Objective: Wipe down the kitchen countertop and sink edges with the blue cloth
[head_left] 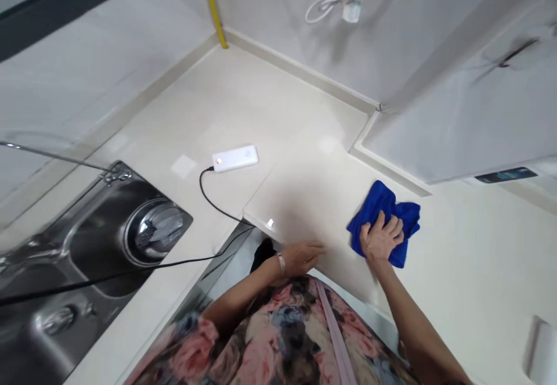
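A crumpled blue cloth (407, 213) lies on the pale counter at the right. On top of it is my right hand (381, 238), pressing it to the counter with bent fingers and the thumb apart. My left hand (302, 257) rests at the counter's front edge, close to my body. Its fingers are loosely stretched toward the right, with nothing seen in them, and a bracelet is on the wrist. Between the hands is bare, glossy counter surface (322, 199).
A white power bank (235, 158) with a black cable (213, 202) lies left of centre. At the left, a steel sink (100, 245) holds a round metal bowl (152, 231). A boxed wall corner (435, 129) juts out at the right. A yellow pipe (213, 7) rises at the back.
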`<action>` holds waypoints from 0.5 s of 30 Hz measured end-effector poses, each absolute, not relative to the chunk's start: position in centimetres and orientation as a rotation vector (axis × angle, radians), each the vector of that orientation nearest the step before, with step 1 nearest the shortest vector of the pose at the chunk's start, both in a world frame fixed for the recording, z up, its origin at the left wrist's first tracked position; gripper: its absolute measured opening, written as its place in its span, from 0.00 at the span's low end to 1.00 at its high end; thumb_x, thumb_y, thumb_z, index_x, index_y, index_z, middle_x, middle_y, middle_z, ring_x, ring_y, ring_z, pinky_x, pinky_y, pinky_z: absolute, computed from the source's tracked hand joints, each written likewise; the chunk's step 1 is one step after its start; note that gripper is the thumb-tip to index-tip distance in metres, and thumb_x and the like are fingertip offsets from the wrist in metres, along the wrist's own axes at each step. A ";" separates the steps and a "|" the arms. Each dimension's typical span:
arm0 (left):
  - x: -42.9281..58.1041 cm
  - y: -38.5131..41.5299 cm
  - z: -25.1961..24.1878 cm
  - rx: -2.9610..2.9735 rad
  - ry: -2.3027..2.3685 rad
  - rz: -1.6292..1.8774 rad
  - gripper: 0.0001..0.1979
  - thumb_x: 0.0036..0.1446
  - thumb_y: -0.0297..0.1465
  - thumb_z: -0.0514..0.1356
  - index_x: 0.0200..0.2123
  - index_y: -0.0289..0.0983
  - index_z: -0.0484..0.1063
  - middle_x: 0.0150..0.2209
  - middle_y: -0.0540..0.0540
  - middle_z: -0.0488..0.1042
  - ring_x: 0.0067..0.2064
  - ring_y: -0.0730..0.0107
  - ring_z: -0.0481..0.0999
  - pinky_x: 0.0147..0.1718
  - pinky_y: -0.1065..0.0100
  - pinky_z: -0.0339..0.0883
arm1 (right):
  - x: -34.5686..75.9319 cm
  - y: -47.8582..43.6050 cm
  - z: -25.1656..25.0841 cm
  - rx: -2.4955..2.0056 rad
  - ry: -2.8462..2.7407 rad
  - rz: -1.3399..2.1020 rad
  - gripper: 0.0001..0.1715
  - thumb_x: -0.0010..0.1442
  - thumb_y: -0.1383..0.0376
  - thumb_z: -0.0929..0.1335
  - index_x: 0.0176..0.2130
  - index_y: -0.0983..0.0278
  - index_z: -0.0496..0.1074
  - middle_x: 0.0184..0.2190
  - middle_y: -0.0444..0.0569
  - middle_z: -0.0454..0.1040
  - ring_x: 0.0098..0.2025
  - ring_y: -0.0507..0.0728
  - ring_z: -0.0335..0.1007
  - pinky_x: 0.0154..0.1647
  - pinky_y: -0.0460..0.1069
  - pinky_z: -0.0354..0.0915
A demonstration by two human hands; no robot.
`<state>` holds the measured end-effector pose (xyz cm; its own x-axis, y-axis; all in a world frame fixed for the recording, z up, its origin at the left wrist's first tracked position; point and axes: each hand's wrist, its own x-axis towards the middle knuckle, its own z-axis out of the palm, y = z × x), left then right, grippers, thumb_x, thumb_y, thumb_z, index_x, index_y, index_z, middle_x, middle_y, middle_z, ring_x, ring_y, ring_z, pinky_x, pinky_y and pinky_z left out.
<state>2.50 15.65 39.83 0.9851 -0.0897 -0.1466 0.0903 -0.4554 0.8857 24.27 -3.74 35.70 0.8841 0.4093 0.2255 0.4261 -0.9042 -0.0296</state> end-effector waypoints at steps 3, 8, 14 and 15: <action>-4.9 18.6 41.9 1.875 0.232 -0.273 0.28 0.60 0.28 0.54 0.62 0.38 0.75 0.65 0.40 0.73 0.66 0.62 0.72 0.68 0.60 0.63 | 22.0 -1.1 35.9 -2.911 -0.865 -0.286 0.38 0.66 0.57 0.58 0.68 0.74 0.62 0.67 0.73 0.56 0.74 0.78 0.44 0.66 0.74 0.53; -18.8 22.6 45.5 1.506 0.750 -0.559 0.17 0.54 0.37 0.54 0.31 0.43 0.84 0.45 0.45 0.85 0.49 0.57 0.83 0.52 0.59 0.76 | 18.5 5.8 36.2 -2.768 -1.158 -0.218 0.37 0.65 0.58 0.62 0.67 0.73 0.63 0.68 0.71 0.56 0.75 0.77 0.40 0.69 0.74 0.51; -29.5 30.0 48.2 1.416 1.320 -0.493 0.19 0.48 0.46 0.54 0.23 0.44 0.81 0.25 0.45 0.80 0.29 0.52 0.81 0.39 0.53 0.77 | 19.3 13.7 36.8 -2.642 -1.399 -0.134 0.39 0.66 0.58 0.64 0.72 0.65 0.60 0.72 0.66 0.51 0.77 0.75 0.33 0.72 0.72 0.46; -29.4 32.1 48.1 1.475 1.441 -0.316 0.20 0.50 0.47 0.53 0.25 0.43 0.81 0.26 0.45 0.80 0.31 0.51 0.81 0.40 0.52 0.77 | 19.8 15.0 36.9 -2.632 -1.445 -0.117 0.39 0.66 0.58 0.64 0.72 0.62 0.59 0.73 0.64 0.49 0.77 0.75 0.32 0.73 0.72 0.45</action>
<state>-29.45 32.06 48.11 0.2538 0.5973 -0.7608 0.8609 0.2191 0.4592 19.81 15.00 36.86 0.5366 0.8332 0.1333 0.8438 -0.5302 -0.0825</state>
